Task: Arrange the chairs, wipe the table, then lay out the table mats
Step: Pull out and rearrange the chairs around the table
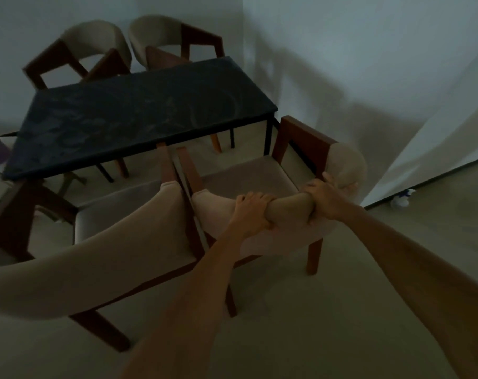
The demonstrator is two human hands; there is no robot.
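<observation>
Step in hand, by the look of it: arranging the chairs, with the near-right armchair [248,184] being set at the dark desk [139,116]; to do it well the person should push straight in along the floor, both hands level on the backrest, keep its left wooden arm clear of the neighbouring armchair [101,242] just beside it, and stop before the arms meet the desk edge; left hand [253,216] closed over the top of the padded backrest, fingers curled to the front; right hand [324,198] likewise clamped on the backrest further right; two more armchairs [139,47] stand at the far side; no cloth or table mats visible, lighting dim.
</observation>
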